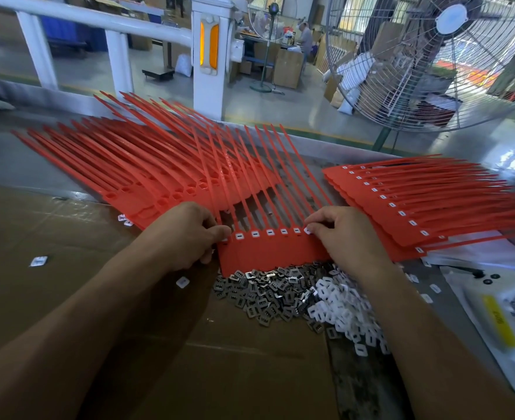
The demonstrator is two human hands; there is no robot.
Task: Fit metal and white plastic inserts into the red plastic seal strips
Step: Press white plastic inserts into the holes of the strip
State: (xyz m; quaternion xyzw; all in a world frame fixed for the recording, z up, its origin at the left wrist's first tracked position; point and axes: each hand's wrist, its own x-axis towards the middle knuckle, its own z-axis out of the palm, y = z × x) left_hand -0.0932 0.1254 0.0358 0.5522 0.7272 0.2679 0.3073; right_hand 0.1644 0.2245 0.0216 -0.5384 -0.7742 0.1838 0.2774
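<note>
A red seal strip sheet [268,253] lies in front of me with several white inserts [269,232] seated along its top row. My left hand [189,234] grips the sheet's left edge, fingers curled. My right hand [344,234] rests on the right end, thumb and forefinger pinching a white insert [307,230] at the last socket. Just below the sheet lie a pile of metal inserts [265,295] and a pile of white plastic inserts [344,313].
A fanned stack of red strips with bare sockets [147,165] lies at the left rear; a stack with white inserts fitted [416,204] lies at the right. Brown cardboard [68,268] covers the table. A large fan [438,59] stands at the back right. Stray white inserts [38,261] lie on the cardboard.
</note>
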